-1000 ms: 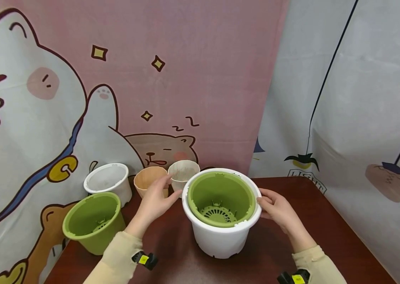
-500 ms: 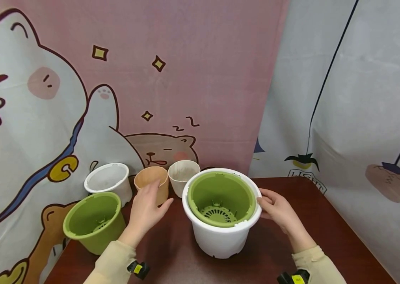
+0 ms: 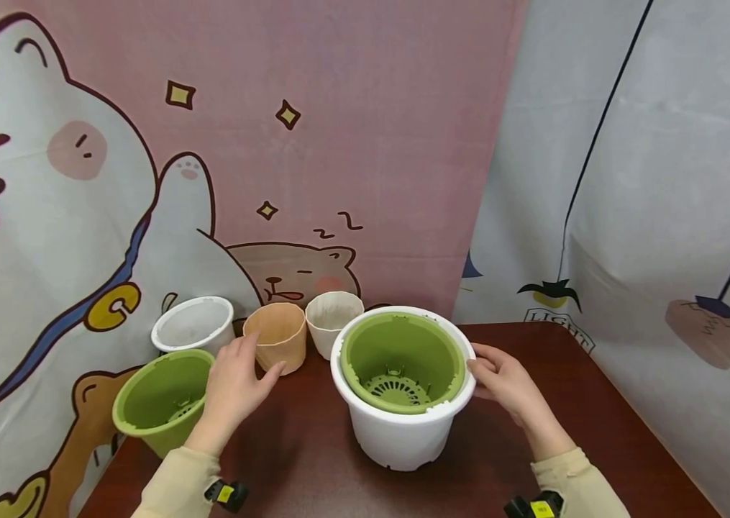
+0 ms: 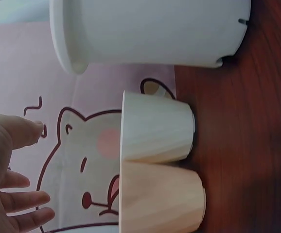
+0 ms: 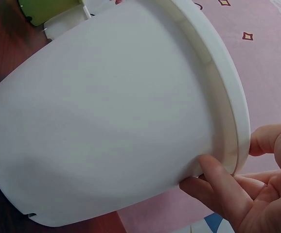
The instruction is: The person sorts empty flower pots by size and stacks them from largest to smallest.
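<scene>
A: What is the right hand doing?
B: It grips the rim of the large white pot from the right, thumb on the rim and fingers tucked beneath it.

A: And where is that pot?
B: Upright on the dark red table, near the middle, with a green pot nested inside. Slots show in the green pot's bottom, and its rim sits inside the white one.

A: The left hand?
B: Holding nothing. Its fingers are loose and spread from the thumb, raised above the table to the left of the white pot and well apart from it.

A: Anything close to it?
B: A second green pot on the left, partly hidden by the hand; I can't tell whether they touch. A peach cup stands on the hand's far side, apart from it.

A: What else is back there?
B: A cream cup just beside the peach one, to its right, and a smaller-looking white tub at the far left, behind the second green pot. A pink cartoon backdrop hangs beyond them.
</scene>
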Demonstrator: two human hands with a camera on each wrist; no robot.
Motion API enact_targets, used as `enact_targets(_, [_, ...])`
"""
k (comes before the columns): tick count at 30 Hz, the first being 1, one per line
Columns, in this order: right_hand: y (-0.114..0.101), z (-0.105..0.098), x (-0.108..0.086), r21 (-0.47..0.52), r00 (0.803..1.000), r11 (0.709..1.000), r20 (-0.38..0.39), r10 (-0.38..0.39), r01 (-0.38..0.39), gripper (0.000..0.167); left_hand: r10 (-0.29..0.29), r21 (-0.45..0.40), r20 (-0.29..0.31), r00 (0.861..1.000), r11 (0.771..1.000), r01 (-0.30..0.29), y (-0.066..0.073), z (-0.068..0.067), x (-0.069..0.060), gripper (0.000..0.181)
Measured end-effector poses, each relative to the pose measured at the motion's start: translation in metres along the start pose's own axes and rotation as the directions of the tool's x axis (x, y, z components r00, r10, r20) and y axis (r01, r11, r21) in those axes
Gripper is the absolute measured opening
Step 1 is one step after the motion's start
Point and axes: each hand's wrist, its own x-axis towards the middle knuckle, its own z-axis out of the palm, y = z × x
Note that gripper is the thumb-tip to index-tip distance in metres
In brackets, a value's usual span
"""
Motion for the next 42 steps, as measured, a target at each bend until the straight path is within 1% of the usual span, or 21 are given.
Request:
enact_targets(4, [-0.001,0.001,0.000,-0.006,1.000,1.000,-0.004,0.002,-0.002,0.052,-0.030,-0.016,0.012,0.999,0.999,0.030,-0.008,-0.010,-0.001,0.066])
enact_targets(8, [-0.002,0.002,0.000,-0.009,1.000,1.000,-0.006,0.005,-0.005,0.051,-0.065,-0.071,0.019,0.998,0.995,0.066,-0.016,-0.022,-0.001,0.064])
enact_targets(11, [-0.002,0.002,0.000,-0.007,1.000,1.000,-0.007,0.008,-0.008,0.051,-0.116,-0.112,0.048,0.992,0.986,0.121,-0.022,-0.033,0.000,0.061])
enact_targets(13, [-0.002,0.002,-0.001,-0.007,1.000,1.000,-0.007,0.010,-0.010,0.051,-0.154,-0.137,0.072,0.985,0.977,0.163,-0.025,-0.041,0.001,0.061])
enact_targets(17, [-0.003,0.001,-0.001,-0.006,1.000,1.000,-0.006,0.013,-0.013,0.051,-0.226,-0.169,0.110,0.968,0.955,0.243,-0.033,-0.055,0.000,0.065])
enact_targets(21, [-0.003,0.001,-0.001,-0.006,1.000,1.000,-0.008,0.013,-0.013,0.051,-0.295,-0.189,0.148,0.944,0.928,0.320,-0.042,-0.068,-0.001,0.070])
enact_targets(23, [-0.003,0.001,-0.001,-0.006,1.000,1.000,-0.009,0.012,-0.012,0.051,-0.317,-0.193,0.164,0.934,0.918,0.346,-0.047,-0.074,-0.002,0.071])
enact_targets(27, [-0.003,0.001,-0.001,-0.002,1.000,1.000,-0.008,0.007,-0.007,0.051,-0.343,-0.198,0.176,0.923,0.906,0.374,-0.059,-0.083,-0.007,0.071])
enact_targets(30, [-0.002,0.001,-0.001,0.001,1.000,1.000,-0.008,0.004,-0.004,0.051,-0.363,-0.199,0.179,0.914,0.897,0.395,-0.068,-0.088,-0.010,0.072])
enact_targets(34, [-0.001,0.001,-0.001,0.005,1.000,1.000,-0.007,0.008,-0.008,0.051,-0.402,-0.183,0.176,0.899,0.884,0.431,-0.082,-0.092,-0.016,0.073])
enact_targets(38, [-0.002,0.001,-0.001,-0.004,1.000,1.000,-0.010,0.016,-0.016,0.052,-0.456,-0.153,0.166,0.874,0.864,0.480,-0.094,-0.097,-0.019,0.074])
enact_targets(40, [-0.002,0.001,-0.001,-0.006,1.000,1.000,-0.010,0.017,-0.017,0.052,-0.488,-0.136,0.164,0.858,0.850,0.509,-0.098,-0.100,-0.020,0.075])
enact_targets(42, [-0.003,0.001,-0.001,-0.004,1.000,1.000,-0.009,0.015,-0.015,0.052,-0.522,-0.117,0.168,0.836,0.832,0.543,-0.104,-0.102,-0.021,0.077])
